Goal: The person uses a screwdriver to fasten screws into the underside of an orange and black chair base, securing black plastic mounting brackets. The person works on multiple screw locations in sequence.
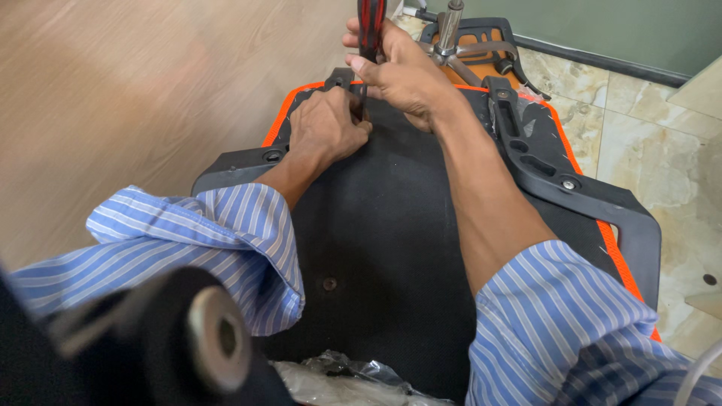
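Up top, right hand closed in a fist around the red-and-black handle of a screwdriver, shaft pointing down toward the far edge of an upturned chair seat. Just below and touching it, left hand curled, fingertips pinched together at the screwdriver's tip, on a small black bracket at the seat's rim; exact thing pinched hidden by the fingers. Both forearms bare, striped blue shirt sleeves rolled back near the elbows.

Underneath, black fabric underside of the seat, edged in orange trim, with a small round fastener near the middle. To the right, a black plastic armrest bracket lying along the seat's side, bolt heads showing. To the left, a matching black piece partly under the sleeve. Beyond the hands, a metal chair mechanism with a steel post standing upright. Near bottom, crumpled clear plastic wrap, and a blurred black part with a round metal bushing close to the camera. Left side wood-look floor, right side beige marble tiles.
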